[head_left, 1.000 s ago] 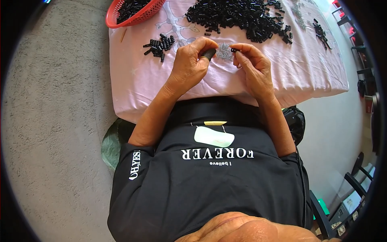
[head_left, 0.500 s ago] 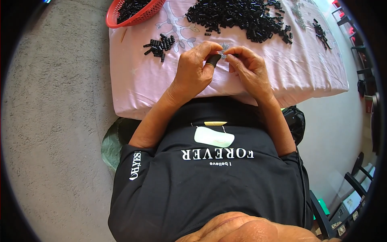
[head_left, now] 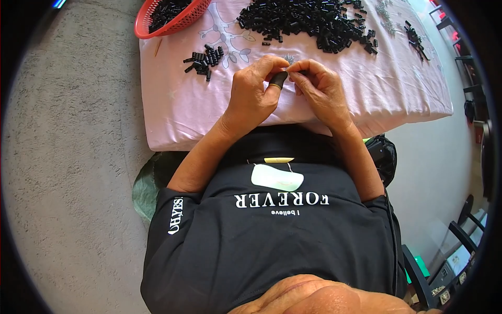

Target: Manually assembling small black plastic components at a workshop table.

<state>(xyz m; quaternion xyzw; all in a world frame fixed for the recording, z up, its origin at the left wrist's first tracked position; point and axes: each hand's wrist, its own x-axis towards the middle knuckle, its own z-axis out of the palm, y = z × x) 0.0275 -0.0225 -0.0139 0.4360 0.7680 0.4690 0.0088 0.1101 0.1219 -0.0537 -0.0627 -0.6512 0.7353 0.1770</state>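
Close above the near part of the table, my left hand (head_left: 253, 91) and my right hand (head_left: 325, 93) meet at their fingertips. A black finger cot (head_left: 278, 79) covers my left thumb, which presses toward the index finger. My right thumb and index finger are pinched together. Whatever lies between the fingertips is too small and covered to make out. Just beyond them is a little heap of thin silvery metal pieces (head_left: 288, 59), partly hidden by my fingers. To the left lies a small group of short black tube-shaped parts (head_left: 205, 62).
A pink cloth (head_left: 172, 112) covers the table. Farther back spreads a large pile of black parts (head_left: 314, 23). A red plastic basket (head_left: 180, 25) with similar parts stands far left, beside a thin wooden stick (head_left: 157, 48). More black parts (head_left: 415, 41) lie far right, near scattered silvery pieces (head_left: 385, 18).
My right hand has shifted slightly left, and its fingertips now meet those of my left hand. The table and its piles sit slightly farther left in view.
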